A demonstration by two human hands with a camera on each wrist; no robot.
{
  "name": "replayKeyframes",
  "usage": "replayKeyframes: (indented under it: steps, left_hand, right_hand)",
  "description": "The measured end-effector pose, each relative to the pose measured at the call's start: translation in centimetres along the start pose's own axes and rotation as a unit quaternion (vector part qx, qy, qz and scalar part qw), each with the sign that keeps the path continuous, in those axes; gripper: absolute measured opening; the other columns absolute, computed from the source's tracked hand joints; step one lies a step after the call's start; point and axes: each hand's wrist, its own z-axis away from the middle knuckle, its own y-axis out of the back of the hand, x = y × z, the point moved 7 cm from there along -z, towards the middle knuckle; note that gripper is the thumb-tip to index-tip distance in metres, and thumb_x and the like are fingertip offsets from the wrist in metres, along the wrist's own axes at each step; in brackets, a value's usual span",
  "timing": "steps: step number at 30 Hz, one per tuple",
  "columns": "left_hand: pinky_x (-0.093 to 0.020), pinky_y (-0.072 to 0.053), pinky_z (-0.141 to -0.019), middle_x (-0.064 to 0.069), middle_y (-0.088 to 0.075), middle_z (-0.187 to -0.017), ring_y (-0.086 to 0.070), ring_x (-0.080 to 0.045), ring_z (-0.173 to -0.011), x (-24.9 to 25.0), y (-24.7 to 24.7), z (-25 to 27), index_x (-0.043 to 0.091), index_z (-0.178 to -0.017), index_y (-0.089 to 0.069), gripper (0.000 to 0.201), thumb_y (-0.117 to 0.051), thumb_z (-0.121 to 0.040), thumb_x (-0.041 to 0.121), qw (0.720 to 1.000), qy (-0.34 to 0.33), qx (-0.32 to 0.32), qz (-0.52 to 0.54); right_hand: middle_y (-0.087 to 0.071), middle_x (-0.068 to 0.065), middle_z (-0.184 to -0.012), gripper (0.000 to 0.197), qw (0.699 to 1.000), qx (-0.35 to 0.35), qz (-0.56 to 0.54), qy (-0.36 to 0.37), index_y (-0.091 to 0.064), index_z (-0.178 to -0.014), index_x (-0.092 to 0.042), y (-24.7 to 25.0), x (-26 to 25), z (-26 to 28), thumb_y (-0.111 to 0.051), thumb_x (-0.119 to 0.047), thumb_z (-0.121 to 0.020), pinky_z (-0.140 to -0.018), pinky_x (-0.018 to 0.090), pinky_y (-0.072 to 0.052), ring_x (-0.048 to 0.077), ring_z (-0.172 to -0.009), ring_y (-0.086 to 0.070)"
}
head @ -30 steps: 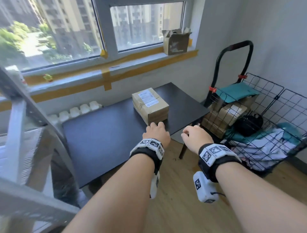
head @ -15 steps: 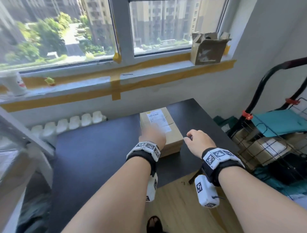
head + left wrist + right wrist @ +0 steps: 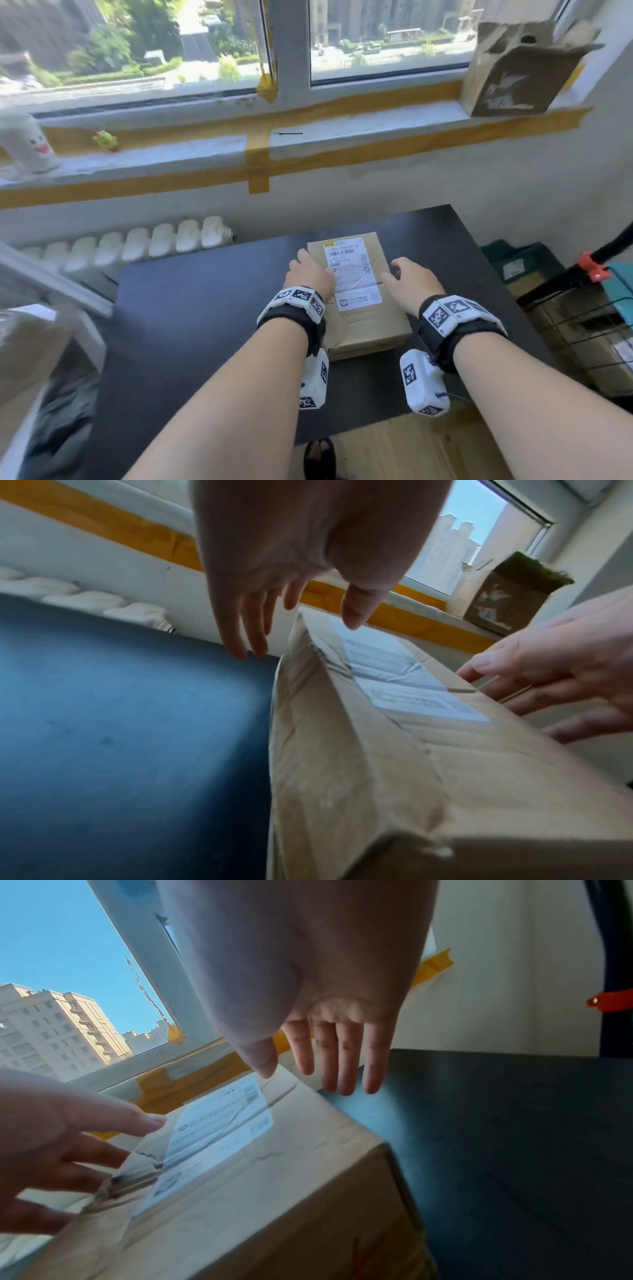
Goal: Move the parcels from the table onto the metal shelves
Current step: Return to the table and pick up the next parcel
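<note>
A brown cardboard parcel with a white shipping label lies on the black table, near its right end. My left hand is at the parcel's left side, fingers straight and pointing down beside the box, thumb above its top. My right hand mirrors it at the right side, fingers straight past the box edge and thumb over the top. Neither hand curls round the parcel; whether they touch it is unclear. A slanted bar of the metal shelves shows at the left edge.
A torn cardboard box and a white cup stand on the window sill. A white radiator runs behind the table. A wire cart holding boxes stands close to the table's right end. Wooden floor lies below.
Both hands have moved forward from the table's near edge to either side of the parcel and spread their fingers. The view has come closer to the table.
</note>
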Motion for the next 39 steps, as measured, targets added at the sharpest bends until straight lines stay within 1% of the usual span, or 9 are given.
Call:
replayKeyframes:
  steps: [4, 8, 12, 17, 20, 23, 26, 32, 39]
  left_hand:
    - [-0.031, -0.04, -0.082, -0.014, -0.056, -0.133, -0.056, -0.032, -0.118, -1.2, -1.8, -0.9, 0.003, -0.134, -0.044, 0.052, -0.043, -0.097, 0.039, 0.996, 0.047, -0.05, 0.048]
    - [-0.031, -0.04, -0.077, -0.014, -0.065, -0.121, -0.061, -0.032, -0.109, -1.4, -2.6, -1.2, 0.002, -0.12, -0.058, 0.055, -0.038, -0.098, 0.048, 0.995, 0.051, -0.068, 0.051]
    - [-0.032, -0.042, -0.083, -0.012, -0.063, -0.125, -0.06, -0.03, -0.113, -2.0, -2.9, -1.0, 0.002, -0.126, -0.057, 0.063, -0.033, -0.098, 0.054, 0.993, 0.072, -0.077, 0.054]
    - [-0.038, -0.046, -0.1, -0.016, -0.06, -0.131, -0.058, -0.032, -0.117, -2.6, -3.5, -0.9, 0.0, -0.131, -0.054, 0.071, -0.03, -0.097, 0.057, 0.987, 0.097, -0.087, 0.091]
    - [-0.042, -0.048, -0.1, -0.016, -0.062, -0.128, -0.061, -0.033, -0.113, -2.7, -3.5, -0.6, 0.0, -0.13, -0.054, 0.071, -0.033, -0.096, 0.058, 0.982, 0.099, -0.097, 0.125]
    - [-0.044, -0.049, -0.099, -0.016, -0.063, -0.128, -0.061, -0.033, -0.113, -2.7, -3.2, 0.1, 0.001, -0.132, -0.054, 0.071, -0.034, -0.095, 0.058, 0.979, 0.098, -0.097, 0.15]
    - [-0.043, -0.048, -0.1, -0.015, -0.061, -0.13, -0.06, -0.032, -0.116, -2.7, -2.8, 0.8, 0.001, -0.135, -0.051, 0.073, -0.033, -0.095, 0.059, 0.978, 0.097, -0.09, 0.162]
    - [-0.044, -0.048, -0.1, -0.015, -0.061, -0.129, -0.059, -0.032, -0.116, -2.6, -2.3, 2.6, 0.002, -0.135, -0.051, 0.069, -0.034, -0.095, 0.056, 0.975, 0.098, -0.076, 0.186]
    - [-0.043, -0.048, -0.1, -0.015, -0.06, -0.131, -0.059, -0.032, -0.116, -2.8, -1.8, 4.8, 0.002, -0.137, -0.048, 0.071, -0.035, -0.094, 0.058, 0.972, 0.097, -0.058, 0.208]
  right_hand:
    - [-0.065, 0.01, -0.109, 0.033, 0.999, -0.029, -0.026, -0.011, -0.056, -0.109, -0.009, -1.7, 0.3, -1.1, -0.044, -0.034, -0.092, -0.084, 0.038, -0.049, 0.03, -0.098, -0.06]
    - [-0.062, 0.011, -0.112, 0.032, 0.998, -0.044, -0.045, -0.025, -0.053, -0.103, -0.009, -2.6, 1.0, -1.9, -0.039, -0.036, -0.097, -0.076, 0.034, -0.04, 0.029, -0.096, -0.055]
    - [-0.061, 0.012, -0.121, 0.037, 0.996, -0.049, -0.076, -0.03, -0.054, -0.116, -0.007, -3.1, 1.0, -2.2, -0.038, -0.035, -0.098, -0.081, 0.034, -0.039, 0.032, -0.111, -0.056]
    - [-0.062, 0.012, -0.12, 0.038, 0.992, -0.058, -0.108, -0.039, -0.056, -0.117, -0.005, -3.2, 1.1, -2.3, -0.039, -0.032, -0.097, -0.084, 0.036, -0.043, 0.032, -0.109, -0.058]
    - [-0.065, 0.013, -0.114, 0.033, 0.988, -0.062, -0.134, -0.042, -0.059, -0.106, -0.005, -2.8, 1.3, -2.3, -0.042, -0.032, -0.095, -0.089, 0.039, -0.047, 0.032, -0.106, -0.06]
    - [-0.065, 0.013, -0.111, 0.031, 0.986, -0.06, -0.152, -0.039, -0.058, -0.097, -0.007, -2.3, 1.3, -1.9, -0.043, -0.034, -0.094, -0.083, 0.037, -0.046, 0.031, -0.101, -0.06]
    - [-0.065, 0.013, -0.109, 0.038, 0.986, -0.053, -0.155, -0.03, -0.06, -0.103, -0.003, -1.8, 1.1, -1.3, -0.043, -0.035, -0.094, -0.075, 0.034, -0.042, 0.03, -0.097, -0.06]
    - [-0.065, 0.012, -0.112, 0.043, 0.987, -0.043, -0.154, -0.024, -0.061, -0.111, -0.004, -1.3, 1.4, 0.2, -0.043, -0.039, -0.094, -0.083, 0.037, -0.046, 0.03, -0.102, -0.061]
    - [-0.064, 0.009, -0.111, 0.043, 0.988, -0.035, -0.151, -0.013, -0.06, -0.113, -0.008, -0.5, 1.5, 2.2, -0.042, -0.041, -0.095, -0.076, 0.034, -0.042, 0.029, -0.1, -0.059]
